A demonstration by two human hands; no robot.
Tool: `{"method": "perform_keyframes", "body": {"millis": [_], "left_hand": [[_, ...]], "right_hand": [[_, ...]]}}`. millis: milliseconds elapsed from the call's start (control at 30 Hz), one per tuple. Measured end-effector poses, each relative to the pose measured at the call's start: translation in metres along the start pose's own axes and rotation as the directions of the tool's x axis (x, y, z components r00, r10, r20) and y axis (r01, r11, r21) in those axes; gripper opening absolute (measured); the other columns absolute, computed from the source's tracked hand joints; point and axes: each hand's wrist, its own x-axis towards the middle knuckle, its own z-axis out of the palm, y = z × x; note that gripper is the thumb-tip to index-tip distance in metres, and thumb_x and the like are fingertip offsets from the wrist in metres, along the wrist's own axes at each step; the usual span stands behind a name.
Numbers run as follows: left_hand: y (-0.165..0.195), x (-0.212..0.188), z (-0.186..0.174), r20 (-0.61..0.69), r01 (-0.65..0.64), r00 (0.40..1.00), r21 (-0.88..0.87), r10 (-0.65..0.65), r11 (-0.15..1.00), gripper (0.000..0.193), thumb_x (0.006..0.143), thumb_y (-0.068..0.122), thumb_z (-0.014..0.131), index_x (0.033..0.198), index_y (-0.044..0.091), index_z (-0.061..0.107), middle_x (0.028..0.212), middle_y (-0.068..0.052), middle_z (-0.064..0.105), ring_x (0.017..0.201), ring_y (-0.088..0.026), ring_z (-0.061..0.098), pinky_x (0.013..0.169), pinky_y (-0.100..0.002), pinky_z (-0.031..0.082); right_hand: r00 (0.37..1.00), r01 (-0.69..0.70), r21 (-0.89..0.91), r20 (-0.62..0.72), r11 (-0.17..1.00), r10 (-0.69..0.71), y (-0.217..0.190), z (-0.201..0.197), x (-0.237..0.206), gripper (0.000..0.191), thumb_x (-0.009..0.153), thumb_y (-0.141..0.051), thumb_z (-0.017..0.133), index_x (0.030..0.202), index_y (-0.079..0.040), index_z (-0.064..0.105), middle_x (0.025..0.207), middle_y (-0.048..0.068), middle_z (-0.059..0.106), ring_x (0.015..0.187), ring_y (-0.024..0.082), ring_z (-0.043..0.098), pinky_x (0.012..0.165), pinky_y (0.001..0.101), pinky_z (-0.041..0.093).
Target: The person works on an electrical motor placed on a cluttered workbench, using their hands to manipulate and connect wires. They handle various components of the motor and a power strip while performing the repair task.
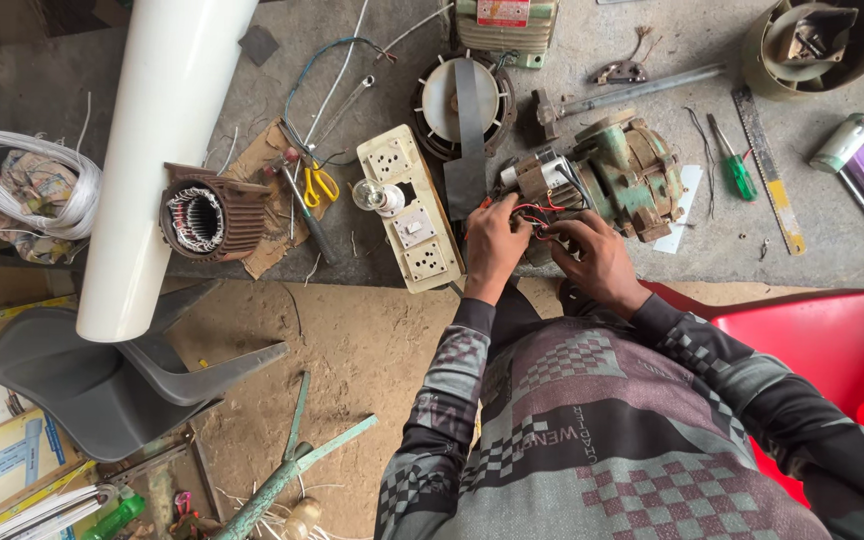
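Hands meet at the workbench's front edge: the left hand pinches thin red wires, the right hand grips them too. Wires look limp and fragile; just behind, the green motor looks heavy, best held by its casing.

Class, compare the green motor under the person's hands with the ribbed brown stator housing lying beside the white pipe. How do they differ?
The green motor looks assembled, with red wires at its end; the ribbed brown stator housing is open, its windings exposed. Both hands, left and right, work on the motor; the housing lies untouched. Both rest on the grey workbench.
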Motion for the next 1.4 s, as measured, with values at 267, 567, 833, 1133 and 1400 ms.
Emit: {"method": "perform_keyframes", "body": {"millis": [267, 567, 833, 1133, 1400], "left_hand": [[0.018, 0.0, -0.002, -0.003, 0.072, 0.997, 0.045, -0.072, 0.996, 0.014, 0.084, 0.015, 0.078, 0.093, 0.006, 0.074, 0.093, -0.009, 0.07, 0.093, -0.031, 0.066, 0.089, -0.045, 0.05], [0.029, -0.007, 0.013, -0.074, 0.173, 0.983, 0.06, -0.169, 0.983, 0.019, 0.085, 0.021, 0.08, 0.097, 0.008, 0.074, 0.104, -0.008, 0.067, 0.105, -0.029, 0.062, 0.096, -0.042, 0.047], [0.036, -0.009, 0.015, -0.017, 0.128, 0.992, 0.204, -0.127, 0.971, 0.015, 0.092, 0.019, 0.074, 0.103, 0.009, 0.075, 0.108, -0.004, 0.069, 0.107, -0.025, 0.062, 0.097, -0.047, 0.029], [0.048, -0.007, 0.016, -0.034, 0.233, 0.972, 0.134, -0.231, 0.963, 0.012, 0.091, 0.019, 0.075, 0.101, 0.013, 0.076, 0.104, -0.002, 0.074, 0.104, -0.024, 0.063, 0.098, -0.046, 0.029], [0.039, -0.014, 0.04, -0.089, 0.246, 0.968, 0.134, -0.236, 0.96, 0.016, 0.091, 0.014, 0.073, 0.107, 0.012, 0.073, 0.104, -0.004, 0.074, 0.104, -0.026, 0.063, 0.093, -0.044, 0.029]], "right_hand": [[0.998, 0.058, -0.099, 0.02, 0.993, -0.056, 0.001, -0.014, -0.008, 0.026, 0.09, -0.017, 0.075, 0.114, -0.009, 0.072, 0.103, 0.012, 0.065, 0.083, 0.032, 0.07, 0.071, 0.0413, 0.057], [0.996, 0.085, -0.188, 0.038, 0.978, -0.079, 0.01, -0.02, -0.003, 0.027, 0.092, -0.022, 0.072, 0.116, -0.008, 0.071, 0.103, 0.015, 0.066, 0.08, 0.033, 0.069, 0.069, 0.0439, 0.057], [0.997, 0.024, -0.342, 0.083, 0.939, 0.004, 0.014, -0.01, 0.013, 0.029, 0.099, -0.031, 0.063, 0.113, -0.006, 0.072, 0.102, 0.017, 0.069, 0.079, 0.037, 0.07, 0.067, 0.0466, 0.057], [0.992, -0.102, -0.309, 0.036, 0.946, 0.119, 0.014, 0.0, 0.025, 0.029, 0.095, -0.031, 0.066, 0.095, -0.003, 0.072, 0.094, 0.018, 0.068, 0.079, 0.038, 0.069, 0.071, 0.049, 0.056], [1.0, -0.017, -0.247, -0.028, 0.969, 0.011, 0.024, -0.001, 0.02, 0.025, 0.091, -0.025, 0.069, 0.1, -0.002, 0.072, 0.096, 0.018, 0.067, 0.077, 0.039, 0.068, 0.069, 0.0486, 0.055]]}}
